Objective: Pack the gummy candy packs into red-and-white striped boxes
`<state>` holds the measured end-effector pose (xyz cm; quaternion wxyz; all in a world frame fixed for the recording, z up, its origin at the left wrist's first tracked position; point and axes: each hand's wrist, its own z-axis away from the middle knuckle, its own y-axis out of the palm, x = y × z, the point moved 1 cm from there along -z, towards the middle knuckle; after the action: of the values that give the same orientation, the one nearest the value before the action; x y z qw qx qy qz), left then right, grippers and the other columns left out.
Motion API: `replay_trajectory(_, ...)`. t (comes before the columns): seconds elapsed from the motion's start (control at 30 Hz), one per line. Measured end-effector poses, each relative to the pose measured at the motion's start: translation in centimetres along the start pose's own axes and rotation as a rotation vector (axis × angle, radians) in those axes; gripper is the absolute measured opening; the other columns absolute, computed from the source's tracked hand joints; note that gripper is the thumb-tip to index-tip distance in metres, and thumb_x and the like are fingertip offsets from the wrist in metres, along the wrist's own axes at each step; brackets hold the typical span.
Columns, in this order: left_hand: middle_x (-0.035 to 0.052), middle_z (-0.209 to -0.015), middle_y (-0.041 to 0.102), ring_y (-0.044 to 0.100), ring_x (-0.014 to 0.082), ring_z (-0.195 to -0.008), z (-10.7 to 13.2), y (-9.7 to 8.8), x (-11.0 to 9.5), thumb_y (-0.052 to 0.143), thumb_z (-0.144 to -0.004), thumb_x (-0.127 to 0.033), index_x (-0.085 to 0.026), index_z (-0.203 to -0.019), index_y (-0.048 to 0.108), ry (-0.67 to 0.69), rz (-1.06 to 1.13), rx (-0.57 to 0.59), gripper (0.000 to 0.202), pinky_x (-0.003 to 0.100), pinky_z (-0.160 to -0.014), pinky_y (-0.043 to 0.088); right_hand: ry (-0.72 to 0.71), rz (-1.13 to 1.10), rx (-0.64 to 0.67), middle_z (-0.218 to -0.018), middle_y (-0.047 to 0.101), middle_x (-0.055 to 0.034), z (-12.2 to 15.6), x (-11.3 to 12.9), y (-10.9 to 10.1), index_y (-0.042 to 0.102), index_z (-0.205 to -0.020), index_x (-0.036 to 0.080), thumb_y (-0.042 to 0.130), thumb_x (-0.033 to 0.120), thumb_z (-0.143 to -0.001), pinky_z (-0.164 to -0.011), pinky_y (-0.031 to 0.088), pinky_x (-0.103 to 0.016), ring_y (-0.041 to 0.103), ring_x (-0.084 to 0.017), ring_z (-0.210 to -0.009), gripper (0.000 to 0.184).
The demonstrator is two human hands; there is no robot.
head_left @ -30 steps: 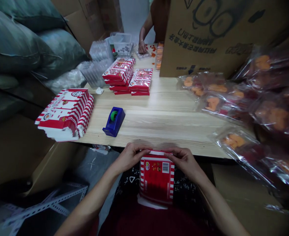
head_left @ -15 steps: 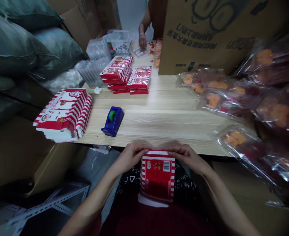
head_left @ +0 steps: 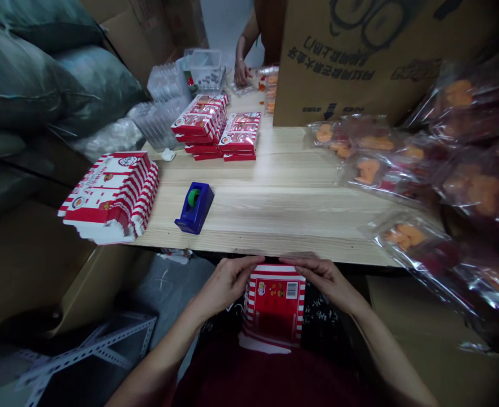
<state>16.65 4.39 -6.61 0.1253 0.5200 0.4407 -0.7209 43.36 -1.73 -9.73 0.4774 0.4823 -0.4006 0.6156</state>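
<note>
A red and white striped carton [head_left: 275, 302] stands upright on my lap, just below the front edge of the wooden table [head_left: 275, 203]. My left hand [head_left: 224, 282] grips its upper left corner with the fingers pressed on the top flap. My right hand [head_left: 323, 277] holds the upper right corner the same way. The carton's back panel with a barcode faces me. A stack of flat striped cartons [head_left: 111, 195] lies at the table's left edge. A blue tape dispenser [head_left: 195, 207] sits between that stack and my hands.
Filled red boxes [head_left: 219, 127] are stacked mid-table. Clear bags of orange snacks [head_left: 402, 164] pile up on the right. A large cardboard box [head_left: 360, 56] stands at the back. Another person's hand [head_left: 241, 73] works at the far end near clear plastic trays [head_left: 168, 102].
Both hands and the carton have dropped slightly lower, below the table edge. My fingers have flattened over the top flap. The other person's hand has shifted a little.
</note>
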Motion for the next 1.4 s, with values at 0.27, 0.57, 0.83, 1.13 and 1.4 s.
replay_trajectory(0.27, 0.0046, -0.127, 0.075, 0.073, 0.0229, -0.115, 0.5, -0.5, -0.5, 0.05, -0.102, -0.017, -0.028, -0.134, 0.069, 0.0, 0.042, 0.017, 0.038, 0.042, -0.101, 0.058, 0.03, -0.032, 0.041, -0.141, 0.068, -0.0011, 1.1, -0.3, 0.0, 0.07, -0.13, 0.04, 0.06, 0.047, -0.099, -0.119, 0.041, -0.057, 0.061, -0.029, -0.134, 0.034)
replay_trajectory(0.57, 0.0031, -0.129, 0.075, 0.071, 0.0231, -0.117, 1.0, -0.7, -1.1, 0.052, -0.102, -0.02, -0.032, -0.135, 0.068, 0.018, -0.015, 0.008, 0.038, 0.04, -0.1, 0.058, 0.018, -0.003, -0.016, -0.143, 0.066, -0.0023, 1.8, -0.5, 0.5, 0.071, -0.13, 0.038, 0.061, 0.043, -0.099, -0.12, 0.039, -0.058, 0.059, -0.029, -0.137, 0.033)
replay_trajectory(0.83, 0.0035, -0.115, 0.08, 0.076, 0.0241, -0.104, 0.0, -1.1, -1.3, 0.057, -0.102, -0.03, -0.027, -0.12, 0.076, -0.029, -0.008, 0.0, 0.026, 0.038, -0.09, 0.059, 0.026, 0.011, -0.017, -0.144, 0.066, -0.0023, 1.3, -0.4, 0.9, 0.07, -0.131, 0.038, 0.062, 0.045, -0.098, -0.12, 0.04, -0.058, 0.059, -0.03, -0.136, 0.035)
replay_trajectory(1.13, 0.004, -0.121, 0.078, 0.074, 0.0233, -0.108, 1.1, 0.0, -1.0, 0.056, -0.102, -0.024, -0.025, -0.126, 0.072, 0.017, -0.119, -0.088, 0.029, 0.041, -0.096, 0.059, -0.047, 0.085, -0.043, -0.143, 0.067, 0.0001, 0.9, -0.7, 1.5, 0.068, -0.133, 0.041, 0.06, 0.042, -0.1, -0.121, 0.036, -0.061, 0.058, -0.029, -0.136, 0.034)
replay_trajectory(1.4, 0.001, -0.14, 0.068, 0.066, 0.0179, -0.127, 3.2, -0.2, -0.9, 0.05, -0.105, -0.022, -0.029, -0.138, 0.065, -0.013, 0.042, -0.078, 0.037, 0.037, -0.109, 0.053, -0.081, 0.097, -0.027, -0.144, 0.065, 0.0027, 1.3, -0.4, 2.0, 0.066, -0.134, 0.045, 0.058, 0.037, -0.102, -0.121, 0.038, -0.056, 0.056, -0.026, -0.139, 0.034)
